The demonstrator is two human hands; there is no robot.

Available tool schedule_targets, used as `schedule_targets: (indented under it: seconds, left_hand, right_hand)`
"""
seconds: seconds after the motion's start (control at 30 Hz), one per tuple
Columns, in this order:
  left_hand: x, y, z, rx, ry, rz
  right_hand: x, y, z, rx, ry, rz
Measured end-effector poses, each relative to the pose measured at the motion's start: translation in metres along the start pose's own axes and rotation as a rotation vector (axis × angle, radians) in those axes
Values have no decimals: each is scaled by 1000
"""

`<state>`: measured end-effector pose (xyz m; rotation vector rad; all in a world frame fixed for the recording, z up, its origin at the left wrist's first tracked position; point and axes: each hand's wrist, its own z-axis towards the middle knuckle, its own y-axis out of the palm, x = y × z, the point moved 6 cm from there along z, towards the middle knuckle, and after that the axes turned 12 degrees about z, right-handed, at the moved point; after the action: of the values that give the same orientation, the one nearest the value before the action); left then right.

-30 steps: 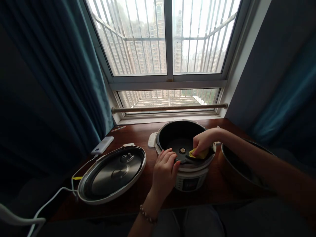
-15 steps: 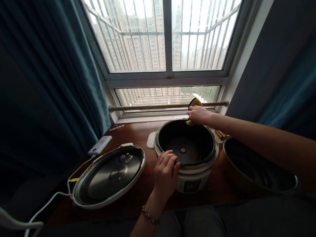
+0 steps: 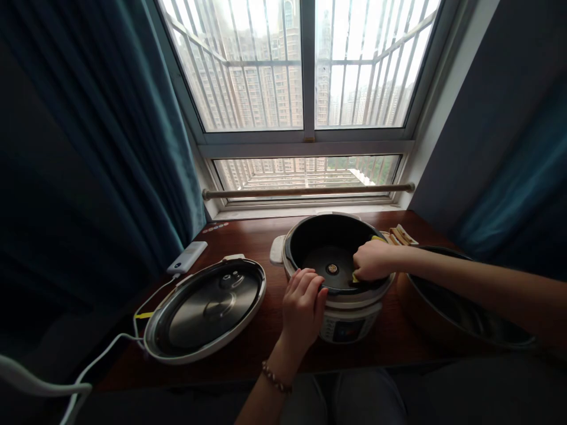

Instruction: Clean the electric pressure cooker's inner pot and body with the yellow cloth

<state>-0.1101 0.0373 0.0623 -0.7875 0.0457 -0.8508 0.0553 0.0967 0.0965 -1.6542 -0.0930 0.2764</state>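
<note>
The electric pressure cooker (image 3: 352, 321) stands lidless on the table, its dark inside and round centre piece showing. My left hand (image 3: 303, 298) grips the near-left rim, fingers hooked over it. At the cooker's right side, my right hand (image 3: 372, 260) is closed on a yellow cloth (image 3: 378, 238), and its knuckles are just inside the opening. Only small bits of the cloth show around the fingers. To the left lies the cooker's lid (image 3: 212, 304), its shiny metal underside facing up. On the right stands the removed inner pot (image 3: 425, 310), partly covered by my right forearm.
A white power strip (image 3: 188, 258) with white cables (image 3: 104, 352) lies left of the lid. Small brown and cream items (image 3: 401, 235) sit behind the inner pot. A horizontal rail (image 3: 310, 192) crosses the window, and a blue curtain (image 3: 146, 130) hangs at left.
My right hand has moved with the yellow cloth from the cooker's back rim to its right inner side. My left hand stays on the near rim. The view has shifted slightly.
</note>
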Motion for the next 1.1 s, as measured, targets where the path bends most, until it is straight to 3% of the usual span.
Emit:
schedule_targets:
  seconds: [0.07,0.13,0.4,0.6,0.77,0.87,1.0,1.1]
  left_hand:
    - [1,0,0,6,-1,0]
    - [1,-1,0,10,-3,0]
    - [1,-1,-1,-15,5,-9]
    - [1,-1,0,-16,-6,-9]
    - [2,0,-1,-19,-12,-7]
    - [2,-1,-2,-8,-9,-1]
    - [3,0,-2,-6,1,-1]
    - [2,2,-1,-12,-2,-2]
  right_hand:
    - [-11,4,-13,-134,31,32]
    - [-16,0,-25,-87,46,103]
    - [-11,0,-64,343,-211,249]
    - [0,17,-94,834,-79,322]
    - [0,40,-114,1200,49,410]
    - [8,58,-126,1339,103,533]
    - [38,100,-139,1358,251,672]
    - [65,147,-136,1236,384,711]
